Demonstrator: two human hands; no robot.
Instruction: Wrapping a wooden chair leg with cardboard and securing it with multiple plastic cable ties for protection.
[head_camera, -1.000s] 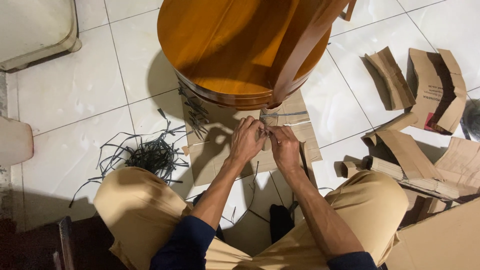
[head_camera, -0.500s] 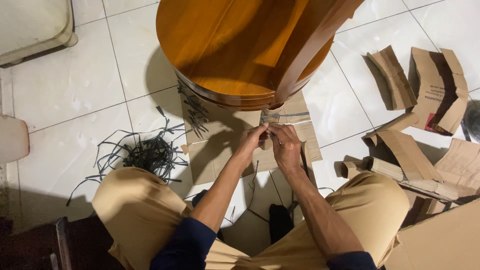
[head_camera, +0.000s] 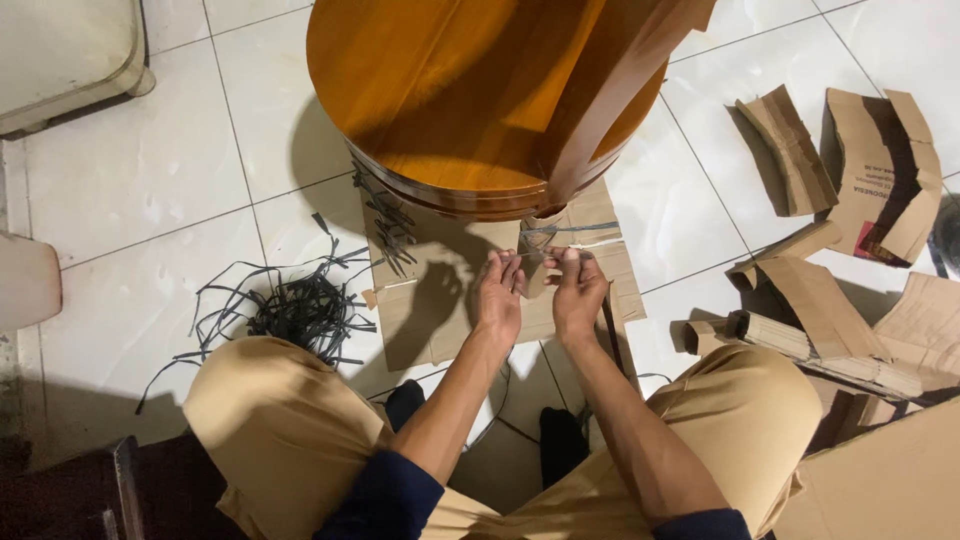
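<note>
My left hand (head_camera: 499, 297) and my right hand (head_camera: 577, 292) are side by side at the foot of an overturned round wooden table (head_camera: 450, 90). Between them, the fingertips of both hands pinch a thin pale strap (head_camera: 592, 245). The strap runs across a cardboard wrap (head_camera: 590, 212) around the end of the table leg (head_camera: 612, 90). A grey band (head_camera: 570, 230) also circles that wrap. Under my hands a flat cardboard sheet (head_camera: 425, 315) lies on the white tiled floor.
A tangle of cut black straps (head_camera: 300, 310) lies on the tiles at the left, with more strap bits (head_camera: 390, 220) by the table rim. Torn cardboard pieces (head_camera: 880, 170) and folded cardboard (head_camera: 820, 320) are scattered at the right. A white object (head_camera: 70, 50) sits at the top left.
My hands have drawn slightly apart and lowered from the wrap. The fingers have loosened from a tight huddle and now hold the strap stretched between them.
</note>
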